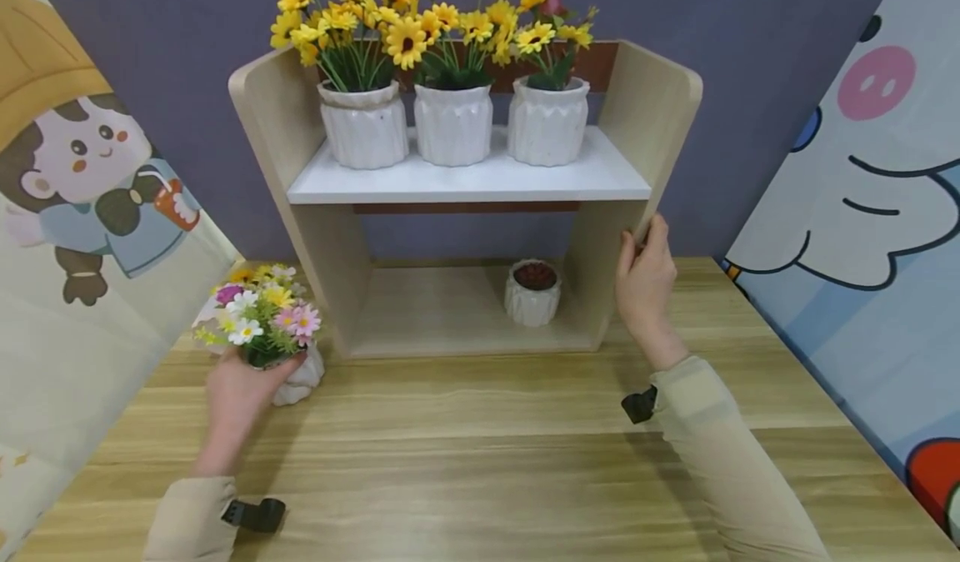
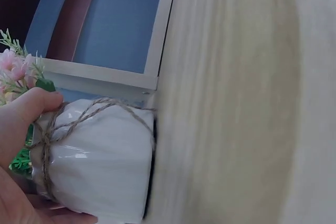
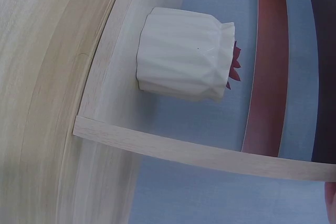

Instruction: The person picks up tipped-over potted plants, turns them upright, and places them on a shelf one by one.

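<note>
At the left of the head view, my left hand [image 1: 243, 395] grips a white flowerpot [image 1: 302, 378] near its rim. The pot bears mixed pink, white and yellow flowers [image 1: 273, 308]; twine winds around it [image 2: 47, 150] in the left wrist view. It stands on the table, left of a small wooden shelf [image 1: 472, 353]. My right hand [image 1: 648, 283] holds the front edge of the shelf's right side panel; only a bit of a finger [image 3: 331, 198] shows in the right wrist view. On the shelf's bottom board, near that panel, sits a small white pot [image 1: 532, 299] with a reddish plant.
Three white pots with yellow flowers line the upper white board: left pot [image 1: 363, 132], middle pot [image 1: 453, 128] and right pot [image 1: 547, 124]. A pale object [image 1: 208, 316] is partly hidden behind the mixed flowers. Cartoon-printed panels [image 1: 90, 170] flank the wooden table [image 1: 450, 462].
</note>
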Demonstrator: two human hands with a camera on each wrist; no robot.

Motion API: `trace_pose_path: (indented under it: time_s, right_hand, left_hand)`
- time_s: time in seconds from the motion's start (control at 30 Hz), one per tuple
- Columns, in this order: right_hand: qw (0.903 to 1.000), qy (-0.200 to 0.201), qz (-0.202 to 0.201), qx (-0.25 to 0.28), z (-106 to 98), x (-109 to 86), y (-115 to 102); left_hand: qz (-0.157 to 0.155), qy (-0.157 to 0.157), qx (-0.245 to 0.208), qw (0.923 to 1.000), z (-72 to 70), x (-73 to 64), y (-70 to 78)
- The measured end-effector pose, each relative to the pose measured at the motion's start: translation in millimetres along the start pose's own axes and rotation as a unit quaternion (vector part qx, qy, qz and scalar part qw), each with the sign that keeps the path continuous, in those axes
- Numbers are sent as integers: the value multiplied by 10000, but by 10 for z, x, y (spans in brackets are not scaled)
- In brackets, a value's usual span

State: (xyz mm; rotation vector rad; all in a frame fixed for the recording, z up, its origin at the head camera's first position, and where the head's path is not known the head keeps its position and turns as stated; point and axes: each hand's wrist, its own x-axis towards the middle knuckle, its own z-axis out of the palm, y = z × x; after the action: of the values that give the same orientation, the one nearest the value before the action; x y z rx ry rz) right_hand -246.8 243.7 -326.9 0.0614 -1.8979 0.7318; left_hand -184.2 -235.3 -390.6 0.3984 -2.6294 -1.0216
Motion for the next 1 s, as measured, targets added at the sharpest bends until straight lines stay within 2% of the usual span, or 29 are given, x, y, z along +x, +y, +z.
trace_pose_path:
  time_s: [0.23,0.37,0.47,0.53,0.8,1.0]
  right_hand:
    - [10000,20,-14,6,23,-22,16]
    - [10000,46,-23,44,27,-20,15]
    - [9999,95,0,56,31,-14,15]
    - [10000,67,16,47,28,-8,10]
    - [10000,-37,-24,53,13,-7,-4]
    - [10000,27,24,83,15,-4,0]
  left_hand:
    - [278,-123,547,9980,-133,-52,91]
    - [550,-541,928,9927,-182,-155,195]
    - [748,-868,1042,9879,-167,-230,267]
    - [816,-972,1047,9864,-149,-267,305]
    - [1113,-861,1228,9824,-116,-400,429]
    - [1386,-1034,1422,9746,-106,-540,581]
